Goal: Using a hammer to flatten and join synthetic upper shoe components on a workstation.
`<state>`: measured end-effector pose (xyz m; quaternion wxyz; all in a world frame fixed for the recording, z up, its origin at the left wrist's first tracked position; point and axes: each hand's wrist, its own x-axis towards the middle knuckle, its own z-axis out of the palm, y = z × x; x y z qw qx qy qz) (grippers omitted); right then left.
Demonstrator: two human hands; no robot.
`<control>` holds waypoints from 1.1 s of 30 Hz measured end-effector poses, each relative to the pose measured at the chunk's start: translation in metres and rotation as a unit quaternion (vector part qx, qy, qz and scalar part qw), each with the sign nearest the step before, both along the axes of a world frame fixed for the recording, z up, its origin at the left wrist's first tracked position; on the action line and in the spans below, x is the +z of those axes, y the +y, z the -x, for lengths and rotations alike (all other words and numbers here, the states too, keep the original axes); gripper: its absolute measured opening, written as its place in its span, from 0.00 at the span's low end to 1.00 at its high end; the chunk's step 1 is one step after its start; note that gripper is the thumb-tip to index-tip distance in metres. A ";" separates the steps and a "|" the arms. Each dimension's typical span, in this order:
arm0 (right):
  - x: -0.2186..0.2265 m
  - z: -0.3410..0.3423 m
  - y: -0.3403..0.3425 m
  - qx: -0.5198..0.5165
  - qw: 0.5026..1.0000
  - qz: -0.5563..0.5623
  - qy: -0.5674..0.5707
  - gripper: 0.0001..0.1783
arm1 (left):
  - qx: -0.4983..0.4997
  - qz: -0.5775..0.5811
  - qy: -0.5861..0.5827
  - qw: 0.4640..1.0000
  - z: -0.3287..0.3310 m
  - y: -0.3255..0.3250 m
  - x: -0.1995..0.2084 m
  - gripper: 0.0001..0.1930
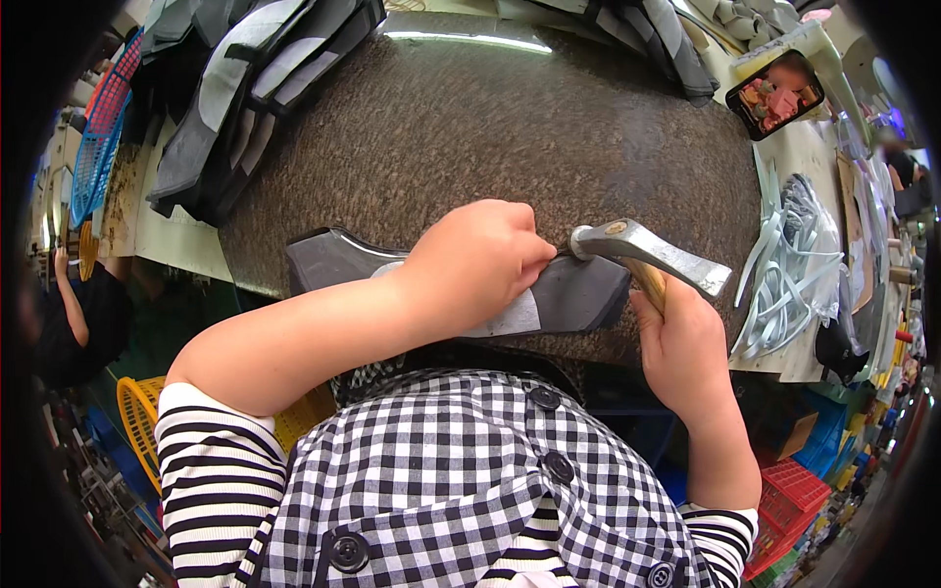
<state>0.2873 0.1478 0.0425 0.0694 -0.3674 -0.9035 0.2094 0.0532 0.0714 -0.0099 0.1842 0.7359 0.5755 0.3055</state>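
Observation:
My left hand [477, 263] presses down on a flat dark grey shaped piece with a pale grey panel [578, 294] that lies on a speckled brown stone slab [490, 127]. My right hand [681, 343] grips the wooden handle of a metal hammer [647, 250]. The hammer's head touches the piece right beside my left fingertips. Part of the piece is hidden under my left hand.
A stack of similar dark and grey pieces [245, 88] lies at the slab's far left, more [657, 39] at the far right. A phone [779, 93] rests on the bench at right, near a bundle of pale strips [794, 265]. A blue basket [103, 127] and another person's arm [69, 294] are at left.

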 end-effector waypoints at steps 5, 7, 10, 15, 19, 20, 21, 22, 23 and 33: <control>0.012 0.007 -0.003 -0.006 1.000 -0.002 0.029 0.07 | -0.048 -0.109 0.175 0.977 -0.010 -0.007 0.004 0.12; 0.001 0.007 -0.007 0.013 0.995 -0.044 0.086 0.07 | -0.044 -0.167 0.238 0.956 -0.012 -0.006 0.004 0.06; 0.002 0.008 -0.004 0.029 0.999 -0.041 0.004 0.10 | -0.049 -0.172 0.246 0.953 -0.011 -0.005 0.003 0.05; 0.009 0.011 -0.012 0.029 0.998 -0.042 -0.027 0.09 | -0.028 -0.089 0.144 0.985 -0.003 -0.006 0.001 0.11; 0.000 0.011 -0.014 0.004 1.000 -0.019 -0.023 0.09 | -0.006 0.049 -0.049 0.998 0.017 -0.002 0.005 0.07; 0.000 0.011 -0.014 0.009 1.000 -0.029 -0.003 0.09 | -0.039 0.037 0.019 0.998 0.017 -0.003 0.006 0.05; 0.003 0.012 -0.014 0.010 1.000 -0.029 -0.005 0.09 | -0.039 0.037 0.016 0.998 0.013 -0.005 0.009 0.05; 0.007 0.013 -0.014 0.007 1.000 -0.024 0.000 0.09 | -0.082 -0.020 0.101 0.991 0.006 -0.007 0.013 0.05; 0.008 0.015 -0.014 0.004 1.000 -0.018 0.006 0.09 | -0.124 -0.076 0.184 0.972 0.002 -0.008 0.018 0.04; 0.008 0.021 -0.022 0.009 1.000 0.006 -0.008 0.08 | -0.160 -0.031 0.186 0.969 0.029 -0.009 0.019 0.07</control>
